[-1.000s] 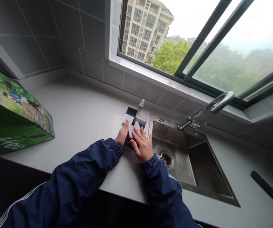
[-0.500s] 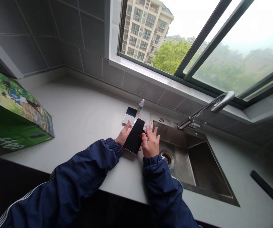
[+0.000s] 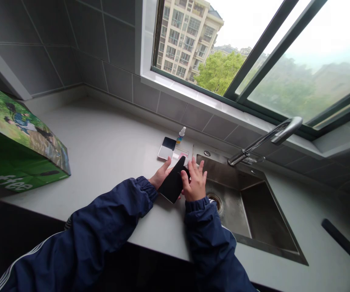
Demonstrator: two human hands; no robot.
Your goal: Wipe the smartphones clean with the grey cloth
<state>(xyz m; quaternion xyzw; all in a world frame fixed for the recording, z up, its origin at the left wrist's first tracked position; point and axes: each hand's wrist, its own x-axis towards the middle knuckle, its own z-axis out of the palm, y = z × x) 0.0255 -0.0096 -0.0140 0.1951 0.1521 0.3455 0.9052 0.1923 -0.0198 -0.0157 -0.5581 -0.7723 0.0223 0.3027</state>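
Observation:
My left hand (image 3: pixel 159 176) is closed around a black smartphone (image 3: pixel 171 183), gripping it by its long edges with the thumb along the left side. The phone is tilted above the counter, its dark face up. At its upper right, my right hand (image 3: pixel 195 185) presses a white wipe (image 3: pixel 186 161) against the edge; the fingers partly cover this wipe. Behind the hands, a second flat device (image 3: pixel 166 148), half dark and half pale, lies on the counter. Beside it stands a small spray bottle (image 3: pixel 180 136). A pinkish flat packet (image 3: pixel 183 154) lies just beyond the phone's top.
To the right, a steel sink (image 3: pixel 256 239) is set into the white counter (image 3: pixel 102 134), with a chrome tap (image 3: pixel 262 140) curving over it. A green coffee box (image 3: pixel 25 162) stands at the left. A black bar-shaped object (image 3: pixel 344 242) lies far right, below the window.
The phone has turned and tilted in my left hand, showing more of the pinkish packet behind it. My right hand with the wipe has shifted slightly right along the phone's edge.

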